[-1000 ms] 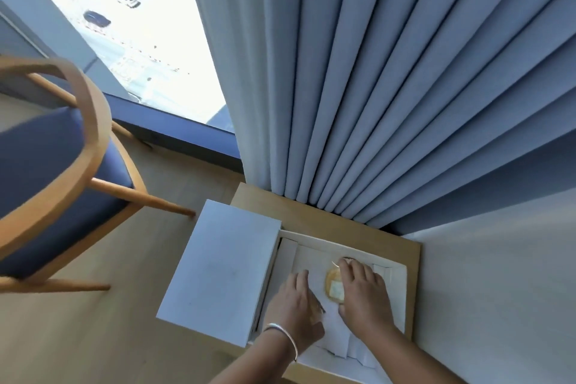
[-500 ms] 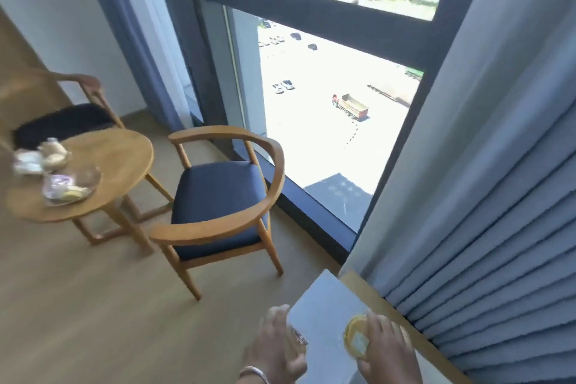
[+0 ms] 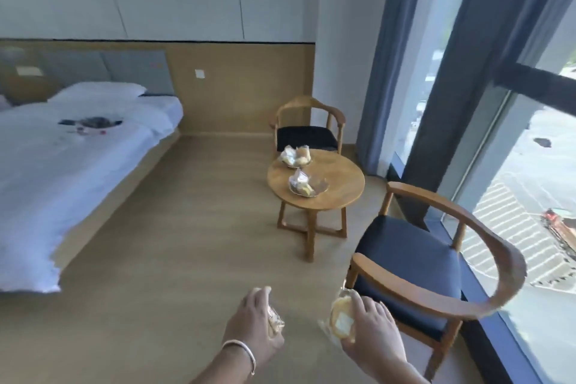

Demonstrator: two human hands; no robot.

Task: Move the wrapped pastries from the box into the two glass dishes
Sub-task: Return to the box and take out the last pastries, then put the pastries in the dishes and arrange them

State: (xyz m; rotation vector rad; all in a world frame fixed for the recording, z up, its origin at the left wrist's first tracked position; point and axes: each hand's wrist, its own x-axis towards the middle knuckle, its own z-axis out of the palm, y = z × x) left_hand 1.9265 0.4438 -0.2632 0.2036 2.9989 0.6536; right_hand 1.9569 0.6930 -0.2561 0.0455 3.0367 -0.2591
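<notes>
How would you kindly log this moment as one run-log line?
phase: carrying | left hand: wrapped pastry | right hand: round pastry | target: glass dishes on round table

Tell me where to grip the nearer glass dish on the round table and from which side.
Grip the nearer glass dish by its bare right rim, probably best from the window side. It is shallow with a flared edge, and the wrapped pastries sit heaped toward its left, so the right edge leaves room for fingers. Both hands are full now, so one must be freed first.
</notes>
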